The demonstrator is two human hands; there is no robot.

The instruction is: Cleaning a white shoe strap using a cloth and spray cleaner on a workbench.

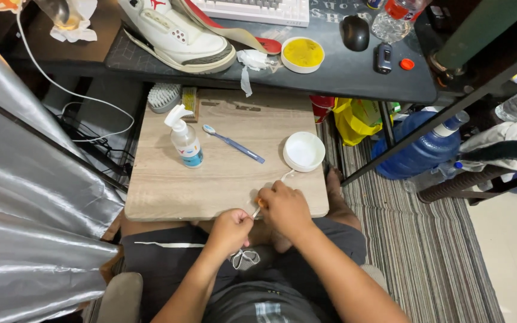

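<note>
Both hands, left hand [230, 230] and right hand [284, 207], clench what seems a white shoelace [257, 210], white bowl [304, 151] at one o'clock.

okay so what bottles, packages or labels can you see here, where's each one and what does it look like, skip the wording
Spray bottle: on the wooden board, left of the blue toothbrush; clear, white trigger head, blue label.
Plastic bottle: on the dark desk, top right; clear, red label.
Water jug: on the floor under the desk; large, blue, white cap.
Yellow bag: under the desk, crumpled.
No screens or signs.
</note>
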